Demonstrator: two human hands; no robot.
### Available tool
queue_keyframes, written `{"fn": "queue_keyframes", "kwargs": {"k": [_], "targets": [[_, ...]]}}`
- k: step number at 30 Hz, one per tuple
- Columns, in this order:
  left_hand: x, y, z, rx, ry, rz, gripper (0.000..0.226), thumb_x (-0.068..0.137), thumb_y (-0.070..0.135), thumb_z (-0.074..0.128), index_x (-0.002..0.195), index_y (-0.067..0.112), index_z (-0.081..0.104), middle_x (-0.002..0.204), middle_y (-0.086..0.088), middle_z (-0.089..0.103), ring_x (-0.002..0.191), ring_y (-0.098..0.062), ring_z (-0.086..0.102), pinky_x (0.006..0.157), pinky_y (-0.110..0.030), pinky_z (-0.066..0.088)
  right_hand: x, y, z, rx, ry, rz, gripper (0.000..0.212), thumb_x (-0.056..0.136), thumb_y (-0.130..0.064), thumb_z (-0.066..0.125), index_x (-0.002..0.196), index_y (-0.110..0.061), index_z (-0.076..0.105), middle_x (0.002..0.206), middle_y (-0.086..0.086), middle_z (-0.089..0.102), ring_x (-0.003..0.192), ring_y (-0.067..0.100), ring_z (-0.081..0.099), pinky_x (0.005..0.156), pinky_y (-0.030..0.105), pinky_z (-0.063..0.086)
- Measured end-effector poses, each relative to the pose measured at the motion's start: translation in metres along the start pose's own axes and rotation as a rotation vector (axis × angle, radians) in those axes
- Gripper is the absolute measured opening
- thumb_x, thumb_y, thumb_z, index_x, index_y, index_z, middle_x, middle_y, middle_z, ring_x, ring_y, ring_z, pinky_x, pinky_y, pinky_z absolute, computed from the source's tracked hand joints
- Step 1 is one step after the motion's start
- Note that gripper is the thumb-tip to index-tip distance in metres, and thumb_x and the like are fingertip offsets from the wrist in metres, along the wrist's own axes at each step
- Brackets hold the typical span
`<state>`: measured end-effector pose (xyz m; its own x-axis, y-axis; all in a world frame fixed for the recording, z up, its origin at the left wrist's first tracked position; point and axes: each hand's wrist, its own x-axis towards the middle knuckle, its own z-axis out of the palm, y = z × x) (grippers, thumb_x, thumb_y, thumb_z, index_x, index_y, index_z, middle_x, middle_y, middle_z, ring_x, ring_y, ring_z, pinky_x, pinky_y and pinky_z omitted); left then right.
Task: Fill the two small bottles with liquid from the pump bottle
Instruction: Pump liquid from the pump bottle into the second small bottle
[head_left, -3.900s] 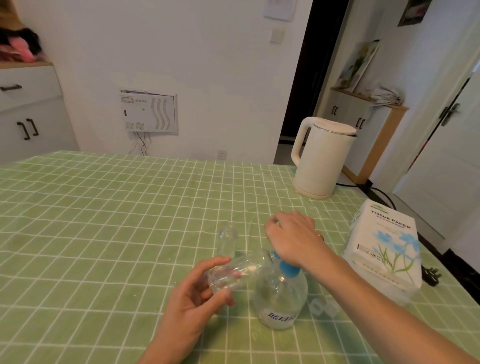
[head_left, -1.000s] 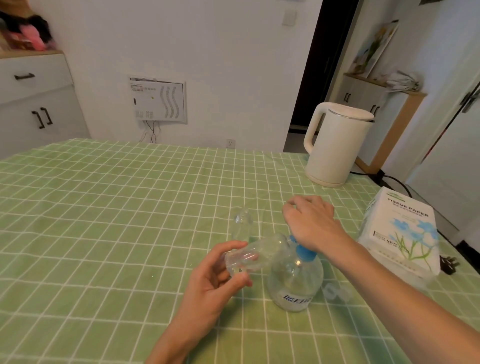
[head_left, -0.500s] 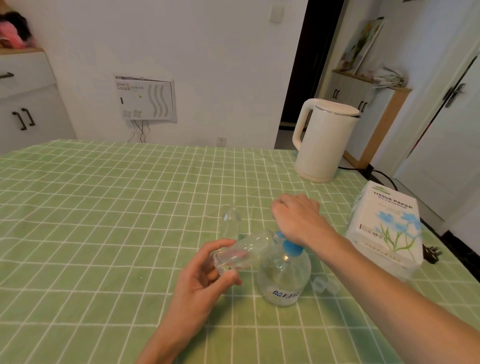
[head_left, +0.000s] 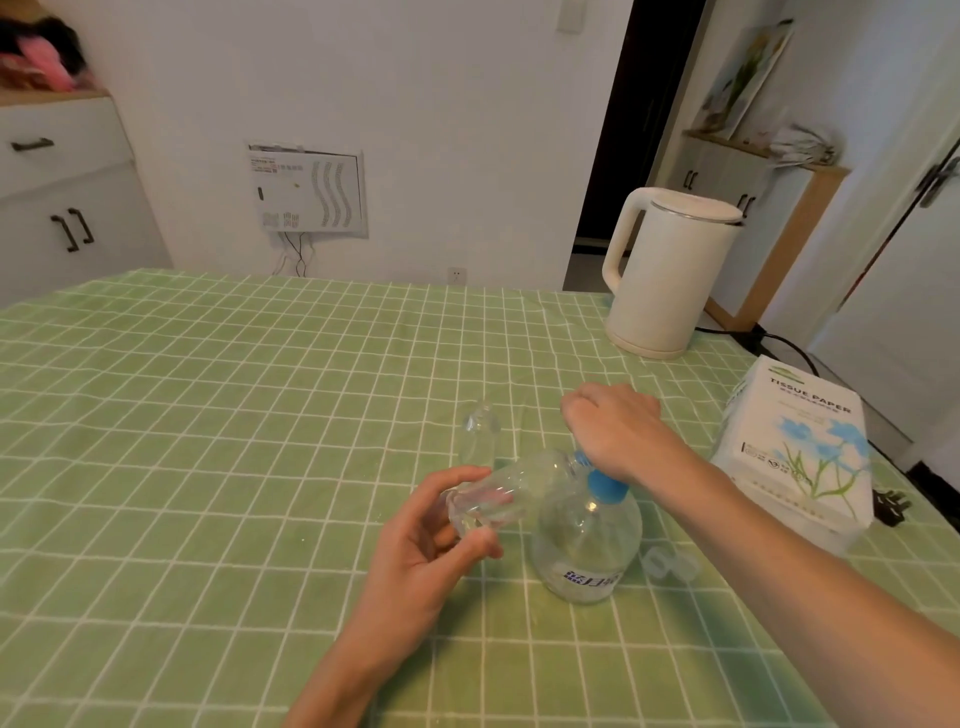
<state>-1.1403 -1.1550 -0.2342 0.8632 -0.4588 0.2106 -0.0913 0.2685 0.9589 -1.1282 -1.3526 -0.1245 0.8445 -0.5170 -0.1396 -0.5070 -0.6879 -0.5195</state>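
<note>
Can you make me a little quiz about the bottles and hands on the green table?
1. True or false: the left hand holds a small bottle tilted, with its mouth toward the pump bottle.
2. How many small clear bottles are there, counting the standing bottle? A one, B two, C four.
3. Which hand sits on top of the pump bottle?
Key: 1 true. 2 B. 3 the right hand.
</note>
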Motion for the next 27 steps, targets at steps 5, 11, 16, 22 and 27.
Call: {"fn": "queue_keyframes", "kwargs": {"k": [5,11,16,22,27], "targets": [[-0.0004,0.0006,-0.0008,0.007,-0.013,0.016,0.045,0.085,0.009,0.071,0.123,0.032,0.067,0.117,-0.005,0.078,0.087,-0.018,0.077,0.077,-0.024,0.06,-0.0017,-0.0016,-0.0008,0.012,0.005,-0.011,0.023,0.085,-0.034,0.025,0.071,-0.021,0.038,0.094,0.009,0.051,0.099,0.032,0.042,0.102,0.058,0.037],[-0.0015,-0.002,0.0011,-0.014,-0.025,0.02,0.046,0.087,0.007,0.072,0.125,0.031,0.065,0.119,-0.007,0.077,0.088,-0.018,0.077,0.078,-0.023,0.059,0.0008,-0.0024,-0.0057,-0.009,0.05,-0.017,0.027,0.091,-0.036,0.027,0.085,-0.023,0.05,0.109,0.006,0.05,0.113,0.031,0.038,0.106,0.061,0.033],[0.0003,-0.0015,-0.0003,-0.027,-0.021,0.006,0.045,0.084,0.008,0.071,0.123,0.031,0.067,0.118,-0.006,0.078,0.088,-0.015,0.077,0.077,-0.021,0.058,-0.0014,-0.0001,0.0004,-0.016,-0.049,-0.024,0.022,0.079,-0.033,0.025,0.071,-0.019,0.039,0.089,0.009,0.052,0.106,0.038,0.048,0.099,0.055,0.039],[-0.0011,0.0005,0.0005,-0.031,-0.02,0.018,0.046,0.084,0.008,0.073,0.122,0.033,0.067,0.118,-0.006,0.077,0.09,-0.018,0.077,0.076,-0.023,0.06,0.0013,-0.0014,-0.003,-0.095,-0.034,-0.071,0.023,0.081,-0.033,0.026,0.072,-0.019,0.042,0.09,0.008,0.054,0.104,0.038,0.051,0.1,0.056,0.039],[-0.0001,-0.001,0.0007,-0.039,-0.029,0.027,0.046,0.085,0.007,0.073,0.123,0.034,0.067,0.117,-0.008,0.077,0.091,-0.019,0.077,0.077,-0.023,0.059,0.0066,-0.0013,-0.0053,-0.047,0.006,-0.07,0.025,0.088,-0.032,0.026,0.072,-0.021,0.041,0.089,0.006,0.051,0.096,0.03,0.044,0.097,0.054,0.04]]}}
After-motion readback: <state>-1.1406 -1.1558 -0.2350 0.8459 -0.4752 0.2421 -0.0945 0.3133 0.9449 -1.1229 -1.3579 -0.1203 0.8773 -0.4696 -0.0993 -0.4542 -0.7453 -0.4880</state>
